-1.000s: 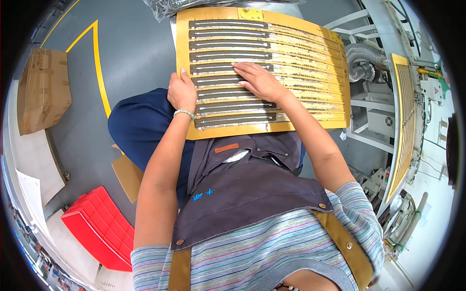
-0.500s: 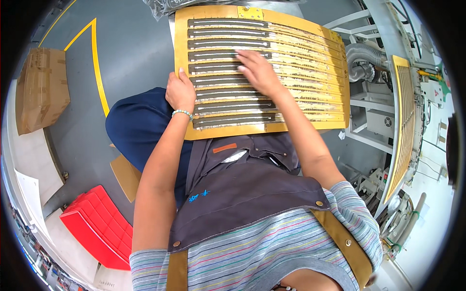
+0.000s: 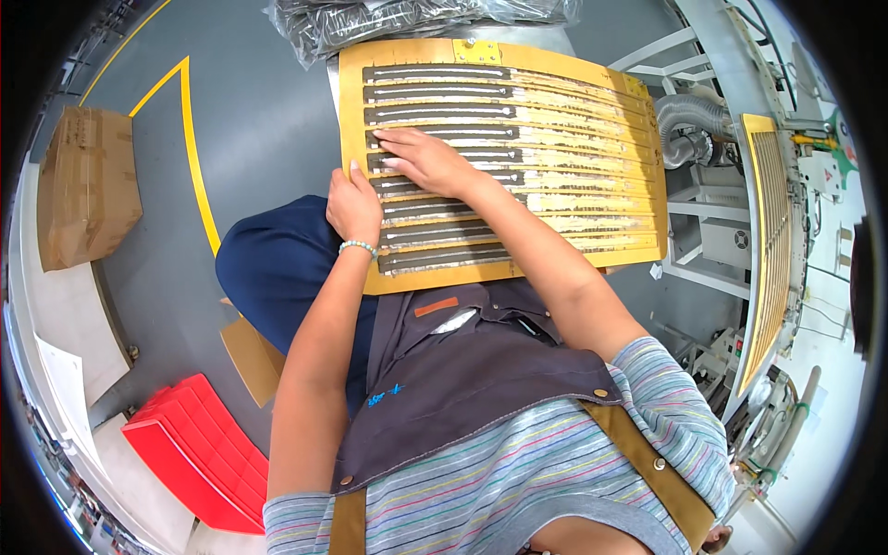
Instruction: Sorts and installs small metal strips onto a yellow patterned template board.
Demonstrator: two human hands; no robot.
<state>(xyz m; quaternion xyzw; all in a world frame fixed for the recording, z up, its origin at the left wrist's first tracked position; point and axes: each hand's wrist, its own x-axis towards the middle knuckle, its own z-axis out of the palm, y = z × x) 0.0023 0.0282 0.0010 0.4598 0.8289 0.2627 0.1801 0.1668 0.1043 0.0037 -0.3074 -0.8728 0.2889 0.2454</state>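
A yellow slotted board (image 3: 592,262) lies tilted before me, with a small hinge-like metal plate (image 3: 474,52) at its far edge. Several dark strips (image 3: 435,113), each with a pale line down the middle and looking like zippers, fill the left half of its slots. My left hand (image 3: 354,205) is closed at the board's left edge, thumb on top; its other fingers are partly hidden. Over the left ends of the middle strips lies my right hand (image 3: 427,163), fingers stretched out and nearly flat. Whether it presses on a strip cannot be made out.
Clear plastic wrapping (image 3: 342,30) lies beyond the board. A cardboard box (image 3: 90,185) and a red crate (image 3: 196,453) are at the left. At the right stand a white frame (image 3: 708,211) with a flexible duct (image 3: 680,116) and another yellow slotted board (image 3: 763,250).
My right hand has slid left along the strips, from their middle to their left ends. My left hand keeps its place at the board's edge. The whole view has shifted slightly.
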